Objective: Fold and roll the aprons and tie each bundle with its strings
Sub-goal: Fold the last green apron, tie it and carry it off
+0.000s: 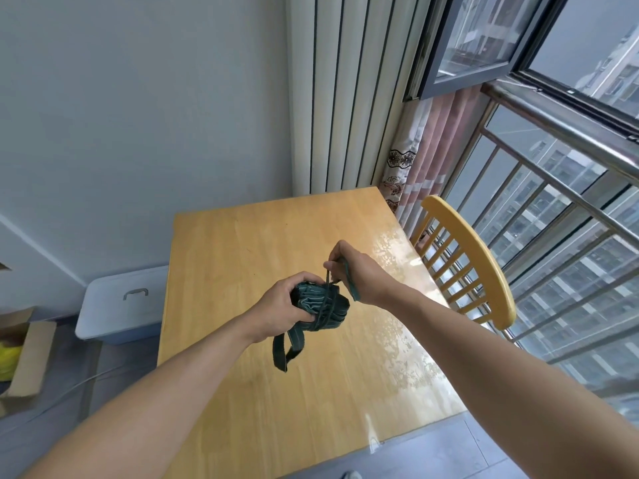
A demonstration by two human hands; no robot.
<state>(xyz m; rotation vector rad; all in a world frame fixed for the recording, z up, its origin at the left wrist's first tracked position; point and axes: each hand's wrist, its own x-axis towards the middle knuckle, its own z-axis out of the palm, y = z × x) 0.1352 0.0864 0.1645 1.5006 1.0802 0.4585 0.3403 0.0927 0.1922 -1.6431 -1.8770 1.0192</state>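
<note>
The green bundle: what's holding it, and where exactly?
The left hand grips the rolled apron bundle at its left end, above the table. The right hand pinches the string rising from the bundle.

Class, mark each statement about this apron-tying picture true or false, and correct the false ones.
1. The left hand grips the rolled green bundle. True.
2. The right hand lies flat on the table. False: it is raised above the bundle, pinching a string.
3. A strap hangs loose below the bundle. True.
4. The bundle rests on the chair. False: it is held over the table.
5. String already wraps round the bundle. True.
</note>
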